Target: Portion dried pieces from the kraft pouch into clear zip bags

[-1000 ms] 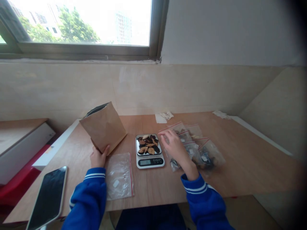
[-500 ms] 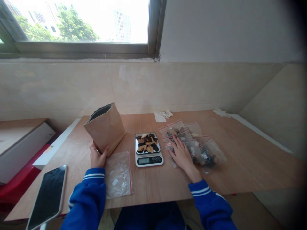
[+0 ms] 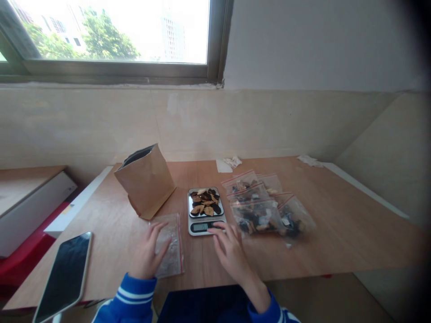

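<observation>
Dried brown slices (image 3: 206, 202) are already sitting on a white digital scale (image 3: 199, 228), filled clear-plastic bags (image 3: 257, 215) waiting; left hand (image 3: 148, 252) and right hand (image 3: 234, 255) are holding nothing, fingers parted.

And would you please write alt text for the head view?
A bare right hand is at a digital scale piled with brown slices, the left hand above a clear zip bag; a paper bag stands left, filled zip bags right.

- Left hand (image 3: 150, 251): fingers loosely bent forward, thumb spread apart from them, a gap between.
- Left forearm (image 3: 124, 309): blue-sleeved, the white-striped cuff (image 3: 136, 294) sitting at the wrist.
- Right hand (image 3: 232, 253): back upward, fingers parted, reaching forward and leftward.
- Right wrist (image 3: 256, 291): bare above its blue sleeve (image 3: 269, 312).
</observation>
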Available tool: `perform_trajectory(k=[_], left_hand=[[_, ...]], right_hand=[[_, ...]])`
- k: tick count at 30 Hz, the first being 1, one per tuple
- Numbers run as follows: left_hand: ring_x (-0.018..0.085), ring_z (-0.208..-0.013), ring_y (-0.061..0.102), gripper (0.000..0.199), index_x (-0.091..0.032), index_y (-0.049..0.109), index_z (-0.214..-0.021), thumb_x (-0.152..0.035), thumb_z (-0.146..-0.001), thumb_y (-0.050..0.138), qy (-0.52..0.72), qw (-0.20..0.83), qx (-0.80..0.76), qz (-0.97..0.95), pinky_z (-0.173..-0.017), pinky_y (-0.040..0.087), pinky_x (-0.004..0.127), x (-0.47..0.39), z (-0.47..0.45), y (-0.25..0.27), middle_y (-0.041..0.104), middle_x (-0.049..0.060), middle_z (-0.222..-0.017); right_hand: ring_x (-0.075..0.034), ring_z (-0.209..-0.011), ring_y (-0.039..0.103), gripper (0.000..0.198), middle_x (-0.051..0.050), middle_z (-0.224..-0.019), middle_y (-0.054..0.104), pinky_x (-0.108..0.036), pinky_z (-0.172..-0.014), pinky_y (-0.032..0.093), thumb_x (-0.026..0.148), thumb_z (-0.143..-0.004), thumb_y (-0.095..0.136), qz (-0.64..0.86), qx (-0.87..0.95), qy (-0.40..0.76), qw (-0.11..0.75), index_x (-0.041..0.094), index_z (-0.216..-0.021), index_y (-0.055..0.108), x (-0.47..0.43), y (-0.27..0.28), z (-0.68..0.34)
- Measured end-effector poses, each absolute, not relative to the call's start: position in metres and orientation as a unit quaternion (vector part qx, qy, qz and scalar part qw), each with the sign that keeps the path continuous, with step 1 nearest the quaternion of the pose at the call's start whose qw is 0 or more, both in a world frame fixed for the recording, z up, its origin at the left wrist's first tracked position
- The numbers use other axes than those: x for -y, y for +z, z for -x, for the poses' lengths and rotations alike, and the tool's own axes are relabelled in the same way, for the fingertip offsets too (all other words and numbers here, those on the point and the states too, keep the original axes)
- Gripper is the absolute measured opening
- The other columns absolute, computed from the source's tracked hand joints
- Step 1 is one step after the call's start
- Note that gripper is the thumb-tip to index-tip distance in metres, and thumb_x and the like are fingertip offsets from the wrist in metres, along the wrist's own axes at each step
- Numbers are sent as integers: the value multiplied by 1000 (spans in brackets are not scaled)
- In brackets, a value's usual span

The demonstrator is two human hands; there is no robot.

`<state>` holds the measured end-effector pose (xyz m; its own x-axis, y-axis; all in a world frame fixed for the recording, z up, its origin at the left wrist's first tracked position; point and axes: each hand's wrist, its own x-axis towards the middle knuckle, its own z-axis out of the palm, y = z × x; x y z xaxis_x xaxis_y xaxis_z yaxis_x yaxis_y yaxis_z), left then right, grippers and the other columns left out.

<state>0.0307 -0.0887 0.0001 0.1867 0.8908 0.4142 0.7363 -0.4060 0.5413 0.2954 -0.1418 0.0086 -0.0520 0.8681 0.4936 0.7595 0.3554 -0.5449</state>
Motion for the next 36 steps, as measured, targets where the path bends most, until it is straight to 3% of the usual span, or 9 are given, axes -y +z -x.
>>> perform_trajectory(k=[4,7,10,13,17,22,27,32,36], left_hand=[[29,-109,57,47,-29,58,-122,-47,-78,59,237,129,-523,-808,-88,48,46,84,-45,-27,61,7,-122],[26,-99,60,30,-30,67,-105,-45,-84,53,234,120,-535,-803,-85,47,44,80,-44,-34,67,6,-106],[24,-88,61,27,-28,70,-93,-44,-85,50,241,135,-531,-801,-80,48,41,80,-41,-35,67,7,-92],[24,-88,61,32,-29,67,-108,-45,-85,50,249,132,-545,-790,-79,49,40,84,-42,-36,65,7,-95],[27,-100,57,50,-31,56,-127,-47,-80,57,248,77,-575,-776,-84,47,45,92,-47,-41,61,8,-115],[23,-86,60,32,-27,69,-107,-45,-85,53,286,66,-529,-796,-76,50,40,88,-47,-38,64,8,-101],[19,-71,60,30,-21,71,-89,-39,-89,47,336,99,-501,-791,-66,51,34,83,-51,-32,60,6,-77],[17,-67,62,24,-20,70,-90,-30,-89,47,394,129,-494,-765,-62,52,30,89,-56,-26,61,5,-76],[13,-63,59,19,-21,67,-99,-27,-87,53,456,119,-489,-734,-62,52,28,101,-59,-11,61,2,-78]], right_hand=[[-22,-103,55,29,-6,-104,60,-38,-90,46,9,-89,43,513,737,180,403,26,-105,61,157,14,-266],[-20,-98,57,29,-4,-99,60,-36,-87,49,7,-88,43,499,729,235,405,25,-104,60,160,18,-254],[-19,-94,57,28,-3,-96,60,-35,-87,49,7,-88,43,494,728,256,400,25,-102,60,161,19,-245],[-20,-94,57,26,-3,-96,60,-35,-87,48,7,-89,43,489,734,263,391,24,-100,59,163,19,-237],[-19,-96,57,25,-3,-97,61,-33,-86,48,6,-89,44,481,736,277,386,23,-98,59,170,17,-229],[-18,-94,56,24,-3,-96,61,-31,-86,46,7,-89,44,488,724,290,392,23,-98,60,171,18,-228],[-18,-96,57,25,-3,-96,61,-30,-87,45,8,-90,42,495,685,318,430,22,-98,61,164,18,-228],[-18,-90,60,24,-4,-96,62,-29,-81,47,15,-92,40,511,642,345,455,22,-99,62,161,9,-225],[-16,-74,60,25,-6,-98,64,-29,-70,49,28,-93,43,536,581,397,467,19,-113,56,156,8,-219]])
